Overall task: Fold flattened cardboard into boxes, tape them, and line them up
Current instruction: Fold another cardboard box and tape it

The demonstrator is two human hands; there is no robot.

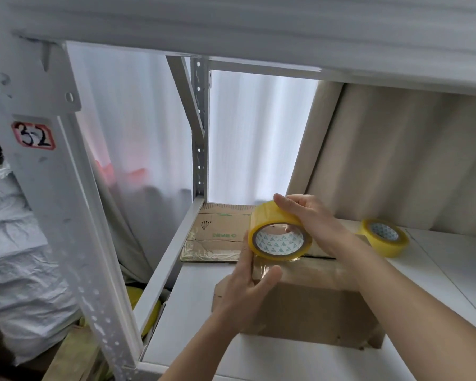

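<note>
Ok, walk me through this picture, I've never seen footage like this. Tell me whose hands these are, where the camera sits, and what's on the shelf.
There is no machine here: a person works with two bare hands, and the single camera is worn on their head, looking forward and down. That is why both arms reach in from the bottom of the picture.

The right hand grips a roll of yellowish clear tape from above. The left hand holds the near left corner of a brown cardboard box, where a strip of tape already runs from the roll onto the box top.

The box sits on a white shelf of a metal rack. Behind it lies a flattened piece of cardboard, and to the right a second tape roll rests on the shelf. A post of the rack carries a label reading 32.
</note>
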